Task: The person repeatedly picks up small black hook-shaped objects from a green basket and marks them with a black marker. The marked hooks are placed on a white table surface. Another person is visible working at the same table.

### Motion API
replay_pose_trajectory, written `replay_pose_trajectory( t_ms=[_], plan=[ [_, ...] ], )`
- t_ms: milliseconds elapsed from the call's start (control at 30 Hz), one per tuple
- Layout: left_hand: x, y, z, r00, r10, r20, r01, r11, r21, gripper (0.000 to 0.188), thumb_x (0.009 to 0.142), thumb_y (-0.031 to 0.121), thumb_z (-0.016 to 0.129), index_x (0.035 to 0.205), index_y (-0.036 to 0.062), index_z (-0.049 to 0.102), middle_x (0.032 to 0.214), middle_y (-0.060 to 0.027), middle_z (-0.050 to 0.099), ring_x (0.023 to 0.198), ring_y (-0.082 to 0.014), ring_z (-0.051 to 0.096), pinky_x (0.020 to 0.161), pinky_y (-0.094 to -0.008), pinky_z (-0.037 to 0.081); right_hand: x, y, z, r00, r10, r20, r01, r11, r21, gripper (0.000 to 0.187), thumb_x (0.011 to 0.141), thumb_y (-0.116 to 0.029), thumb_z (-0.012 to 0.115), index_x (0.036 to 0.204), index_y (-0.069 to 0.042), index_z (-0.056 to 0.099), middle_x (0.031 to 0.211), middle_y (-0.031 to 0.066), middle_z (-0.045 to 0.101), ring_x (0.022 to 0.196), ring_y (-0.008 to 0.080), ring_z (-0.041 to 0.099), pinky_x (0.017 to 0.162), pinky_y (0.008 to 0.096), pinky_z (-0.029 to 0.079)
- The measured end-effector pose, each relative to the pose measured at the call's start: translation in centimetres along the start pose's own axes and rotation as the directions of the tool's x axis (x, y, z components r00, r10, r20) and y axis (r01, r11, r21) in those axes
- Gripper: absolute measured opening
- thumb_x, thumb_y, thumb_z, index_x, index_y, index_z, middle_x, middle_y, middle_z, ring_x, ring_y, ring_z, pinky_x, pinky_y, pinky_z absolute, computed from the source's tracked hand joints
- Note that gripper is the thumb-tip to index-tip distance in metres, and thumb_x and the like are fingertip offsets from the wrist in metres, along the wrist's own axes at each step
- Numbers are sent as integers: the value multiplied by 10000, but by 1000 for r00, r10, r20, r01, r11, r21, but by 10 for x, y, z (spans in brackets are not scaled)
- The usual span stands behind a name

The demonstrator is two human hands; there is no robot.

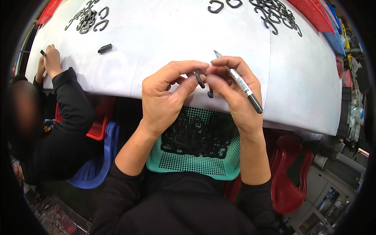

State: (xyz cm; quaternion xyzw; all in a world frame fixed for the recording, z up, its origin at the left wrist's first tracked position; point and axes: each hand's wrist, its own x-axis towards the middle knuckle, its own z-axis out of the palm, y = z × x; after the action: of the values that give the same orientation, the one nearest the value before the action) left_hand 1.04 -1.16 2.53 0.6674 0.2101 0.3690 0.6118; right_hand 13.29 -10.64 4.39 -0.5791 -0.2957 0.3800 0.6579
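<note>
My left hand (162, 90) pinches a small black hooked piece (200, 80) between thumb and fingers, held above the table's near edge. Close against it, my right hand (243, 98) has thumb and fingertips at the piece's other end. A marker pen (239, 81) with a white barrel and black end lies slanted through the right hand's fingers, its tip pointing up and away. Below both hands, a green mesh basket (184, 167) at my lap contains many black pieces (192, 137). Fingers partly cover the held piece, so its full shape is hidden.
Black C-shaped pieces lie on the white table (168, 35) in a left pile (87, 19) and a right pile (276, 13). A short black cylinder (105, 48) lies farther left. A co-worker's hand (53, 60) is at the left edge. Red chair (286, 176) at right.
</note>
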Motion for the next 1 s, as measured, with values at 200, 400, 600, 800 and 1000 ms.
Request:
replay_pose_trajectory(
  t_ms=[200,400,600,800,1000],
  plan=[
    [-3,-7,-20,998,44,42,-53,965,257,217,828,-63,617,1029,2,670,961,-56,671,797,-85,603,671,-196,469,-17,9,-2,968,-62,-241,30,990,-135,309,935,-214,581,1138,16,624,757,68,622,640,60,541,585,190,451],
    [-6,-15,-26,991,55,119,-94,931,354,243,833,-113,575,1041,-19,658,967,-65,662,824,-88,612,703,-195,489,-22,10,19,949,40,-313,-41,999,3,185,839,-52,685,756,-34,520,645,28,584,499,29,479,449,161,372],
    [-5,-18,-25,992,63,107,-95,941,324,253,834,-129,555,1042,-24,655,970,-74,664,847,-101,628,737,-204,508,-13,26,25,922,-139,-363,81,982,-170,225,822,-51,688,705,-52,496,576,-31,506,503,5,426,442,169,318],
    [-5,-17,-26,990,85,110,-117,937,329,251,834,-130,551,1040,-29,654,964,-75,666,841,-101,627,738,-202,507,-11,28,29,911,-137,-390,56,976,-210,230,812,-46,689,688,-53,494,564,-32,496,497,7,413,439,179,317],
    [-6,-19,-26,990,91,109,-123,934,337,254,826,-136,553,1034,-32,655,958,-72,666,824,-94,622,724,-200,506,-11,29,30,909,-155,-387,45,959,-280,238,803,-45,693,672,-54,495,549,-35,497,489,7,416,435,179,316]
  ],
)
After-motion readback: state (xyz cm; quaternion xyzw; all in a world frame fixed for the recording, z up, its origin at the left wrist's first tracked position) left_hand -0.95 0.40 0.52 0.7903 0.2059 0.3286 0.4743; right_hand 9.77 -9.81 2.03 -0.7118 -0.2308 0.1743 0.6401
